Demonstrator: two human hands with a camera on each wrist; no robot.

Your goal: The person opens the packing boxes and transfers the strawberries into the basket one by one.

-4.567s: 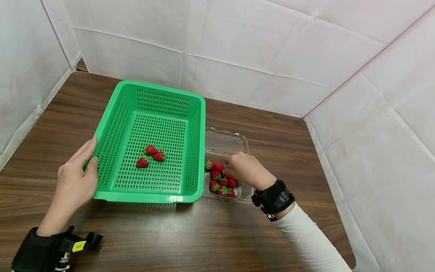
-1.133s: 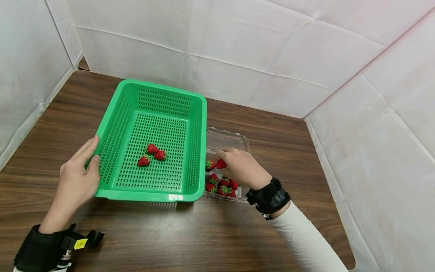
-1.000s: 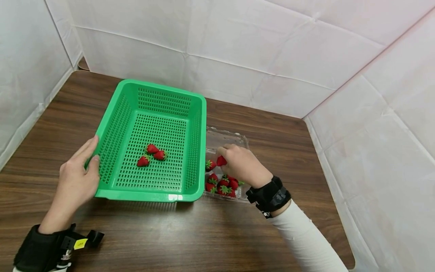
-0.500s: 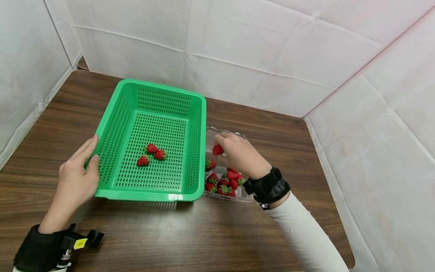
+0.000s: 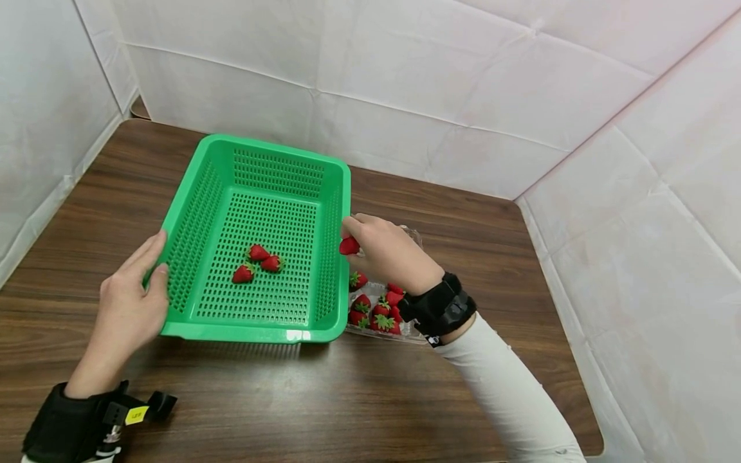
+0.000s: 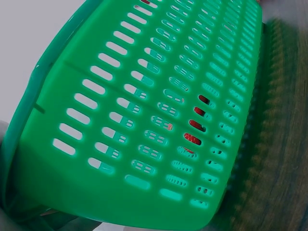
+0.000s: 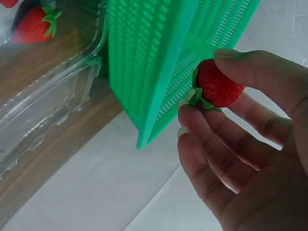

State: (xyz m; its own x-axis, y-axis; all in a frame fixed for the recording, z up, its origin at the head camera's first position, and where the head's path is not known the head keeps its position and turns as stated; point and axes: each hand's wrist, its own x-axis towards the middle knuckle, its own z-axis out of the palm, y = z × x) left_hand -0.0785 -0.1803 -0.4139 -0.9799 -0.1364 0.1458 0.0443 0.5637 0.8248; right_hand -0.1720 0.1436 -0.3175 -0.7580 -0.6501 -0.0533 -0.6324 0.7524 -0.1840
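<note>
My left hand point(image 5: 132, 292) holds the left rim of a green plastic basket point(image 5: 257, 333), thumb and index finger at its edge; the other fingers are mostly hidden. Three strawberries point(image 5: 258, 253) lie on the basket's slotted floor. A single strawberry point(image 7: 219, 84) is pinched between the thumb and fingertips of my right hand point(image 5: 390, 251), its green leaves toward the fingers. In the head view this strawberry overlaps the basket's right rim. Several more strawberries point(image 5: 383, 321) lie in a clear plastic box point(image 5: 413, 334) under my right hand, partly hidden by hand and wrist.
The brown wooden table point(image 5: 278, 405) carries both containers, with the clear box directly right of the basket. White sheeting point(image 5: 376, 83) stands behind the table and along both sides. Red shows through the basket's wall slots point(image 6: 192, 139) in the left wrist view.
My right hand has lifted a strawberry from the clear box and moved left with it to the basket's right rim. The left hand and the basket have stayed in place.
</note>
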